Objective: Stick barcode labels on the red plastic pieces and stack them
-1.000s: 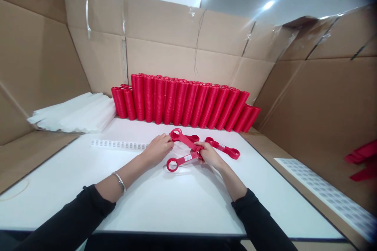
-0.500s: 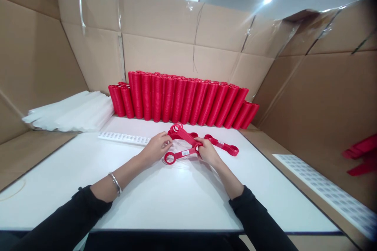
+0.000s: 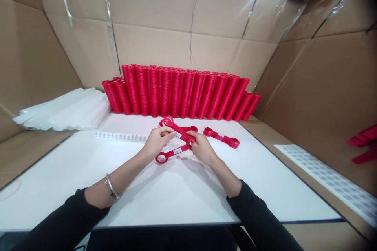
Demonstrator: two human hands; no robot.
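My right hand (image 3: 202, 148) is closed around several flat red plastic strips (image 3: 180, 128) with a ring at each end, fanned apart above the table. One lower red strip (image 3: 167, 154) in that hand carries a white barcode label (image 3: 178, 151). My left hand (image 3: 159, 140) has its thumb and fingertips pinched at another small white label (image 3: 178, 135), which lies against the upper strip. Whether this label is fully stuck down is hard to see. To the right of my hands, more red ring-ended strips (image 3: 221, 137), one with a label, lie on the white table (image 3: 165, 196).
Tall stacks of red strips (image 3: 176, 92) line the back. White plastic sleeves (image 3: 64, 110) lie at the back left. A strip of labels (image 3: 120, 136) rests left of my hands, and a label sheet (image 3: 321, 176) on the right. Cardboard walls (image 3: 153, 35) surround the table.
My left hand has moved onto the upper red strip, where a white label now shows at its fingertips. The held strips have shifted slightly left, and the camera view has tilted down a little.
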